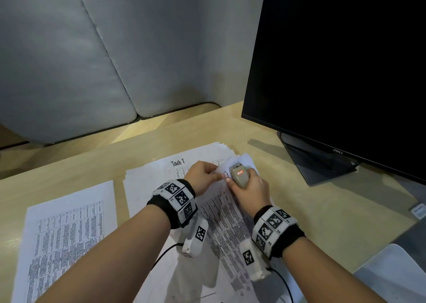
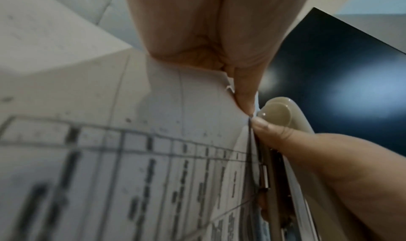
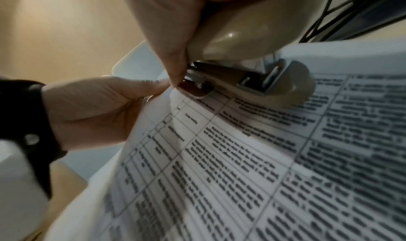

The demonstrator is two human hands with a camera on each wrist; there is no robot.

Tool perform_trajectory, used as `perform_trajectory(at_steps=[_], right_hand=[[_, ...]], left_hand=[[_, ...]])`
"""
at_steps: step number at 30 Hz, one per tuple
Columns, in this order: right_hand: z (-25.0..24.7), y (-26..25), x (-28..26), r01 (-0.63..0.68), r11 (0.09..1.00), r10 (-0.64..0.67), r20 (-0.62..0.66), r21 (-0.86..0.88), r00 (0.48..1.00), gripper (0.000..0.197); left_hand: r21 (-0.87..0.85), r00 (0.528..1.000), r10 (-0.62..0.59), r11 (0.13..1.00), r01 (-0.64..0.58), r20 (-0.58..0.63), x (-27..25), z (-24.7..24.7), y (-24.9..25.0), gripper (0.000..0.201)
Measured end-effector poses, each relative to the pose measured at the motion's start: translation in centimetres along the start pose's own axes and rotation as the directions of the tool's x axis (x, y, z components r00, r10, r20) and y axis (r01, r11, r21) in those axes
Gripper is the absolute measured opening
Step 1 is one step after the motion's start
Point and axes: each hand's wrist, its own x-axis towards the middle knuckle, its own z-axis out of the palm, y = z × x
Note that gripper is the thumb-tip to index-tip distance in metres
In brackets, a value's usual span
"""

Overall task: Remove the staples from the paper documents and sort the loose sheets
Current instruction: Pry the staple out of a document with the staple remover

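Note:
A stapled document (image 1: 227, 212) printed with tables lies slanted over a paper stack (image 1: 159, 176) headed "Task T". My left hand (image 1: 215, 176) pinches the document's top corner (image 2: 228, 95) between thumb and fingers. My right hand (image 1: 245, 184) grips a beige MAX stapler (image 1: 239, 174), thumb on its side. The stapler's rear tip (image 3: 195, 90) sits at the pinched corner, touching the page (image 3: 241, 158) beside my left hand (image 3: 98, 105). A small metal staple (image 1: 226, 175) shows between the two hands. From the left wrist, the stapler (image 2: 276, 112) stands right of the paper edge.
One loose printed sheet (image 1: 66, 233) lies on the wooden desk (image 1: 299, 210) to the left. A black monitor (image 1: 345, 72) on its stand (image 1: 322, 164) fills the right side. Grey padded panels (image 1: 92, 60) close the back. A white tray-like object (image 1: 396, 275) sits at the near right.

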Motion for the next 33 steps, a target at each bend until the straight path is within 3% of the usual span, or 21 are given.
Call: perform_trajectory(at_steps=[9,14,20,26,33], right_hand=[[-0.3,0.5,0.6,0.014,0.999,-0.015,0.023,0.033,1.000,0.029],[-0.2,1.0,0.4,0.031,0.998,-0.027,0.089,-0.048,0.996,0.031],[-0.4,0.4,0.0,0.077,0.990,-0.064,0.105,-0.121,0.992,0.032],[-0.1,-0.1,-0.8,0.113,0.967,-0.092,0.099,-0.227,0.991,0.031],[-0.2,-0.2,-1.3,0.162,0.940,-0.141,0.089,-0.300,0.986,0.033]], left_hand=[[-0.047,0.997,-0.065,0.997,0.066,0.040,0.1,-0.4,0.4,0.033],[0.013,0.992,-0.121,0.993,0.120,0.033,0.2,-0.2,0.5,0.039],[0.037,0.981,-0.192,0.981,0.192,0.004,0.3,-0.1,1.0,0.023],[0.203,0.954,-0.300,0.934,0.293,0.003,0.6,0.3,1.6,0.028],[0.267,0.941,-0.339,0.906,0.327,-0.002,0.9,0.7,1.7,0.036]])
